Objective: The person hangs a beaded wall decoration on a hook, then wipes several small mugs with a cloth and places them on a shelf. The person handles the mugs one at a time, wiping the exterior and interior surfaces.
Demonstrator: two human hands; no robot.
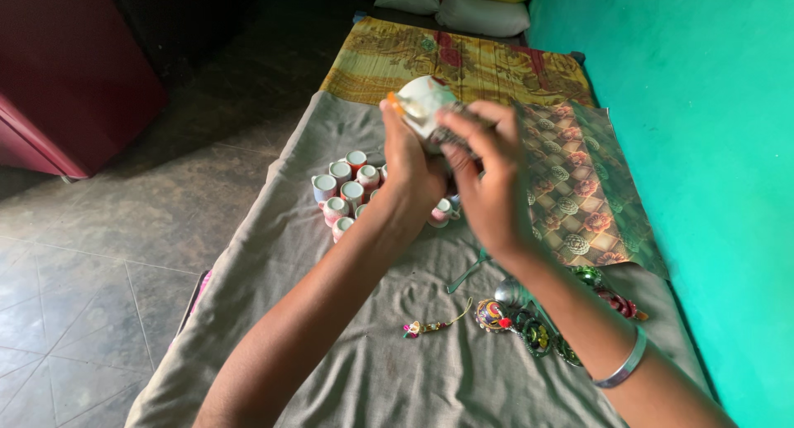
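cup (422,105) clasped in both hands' grip

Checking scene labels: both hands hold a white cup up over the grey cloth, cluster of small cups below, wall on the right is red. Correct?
Not quite. The wall on the right is green, as the head view shows. The rest holds: left hand and right hand hold the white cup above the grey cloth and small cups.
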